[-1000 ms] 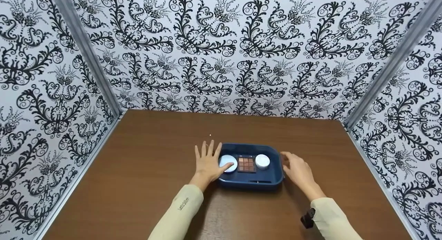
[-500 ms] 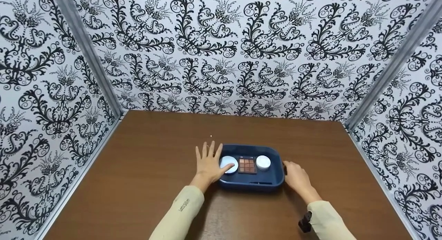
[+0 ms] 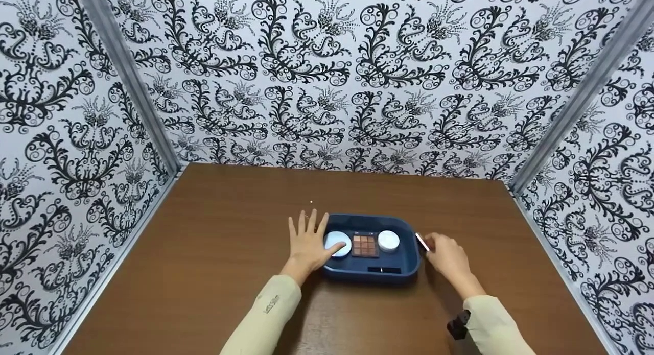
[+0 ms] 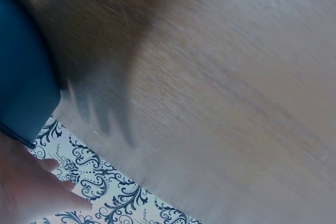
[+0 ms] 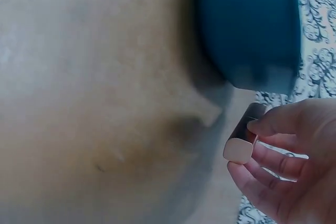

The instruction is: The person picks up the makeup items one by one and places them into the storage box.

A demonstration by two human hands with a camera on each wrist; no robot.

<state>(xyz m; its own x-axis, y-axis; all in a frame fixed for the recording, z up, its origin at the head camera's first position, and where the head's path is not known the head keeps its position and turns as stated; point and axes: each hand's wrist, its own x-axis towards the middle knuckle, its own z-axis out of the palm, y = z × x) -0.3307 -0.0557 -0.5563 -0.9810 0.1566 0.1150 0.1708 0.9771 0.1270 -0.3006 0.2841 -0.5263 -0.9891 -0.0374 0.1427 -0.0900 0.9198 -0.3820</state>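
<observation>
A blue tray stands on the table, holding a round pale-lidded container, an eyeshadow palette, a white round jar and a slim black stick. My left hand lies spread at the tray's left rim, its fingers straight, the thumb reaching over the pale lid. Just outside the tray's right side, my right hand pinches a lipstick tube between thumb and fingers. In the right wrist view the tube is dark with a flat pinkish end. Most of my left hand is out of its own wrist view.
The brown wooden table extends around the tray on all sides. Patterned black-and-white panels enclose the back and both sides, with grey metal posts at the corners. A tiny white speck lies behind my left hand.
My right hand has shifted slightly at the tray's right side, and the lipstick tube between its fingers has turned so a white-looking side shows. My left hand and the tray have stayed put.
</observation>
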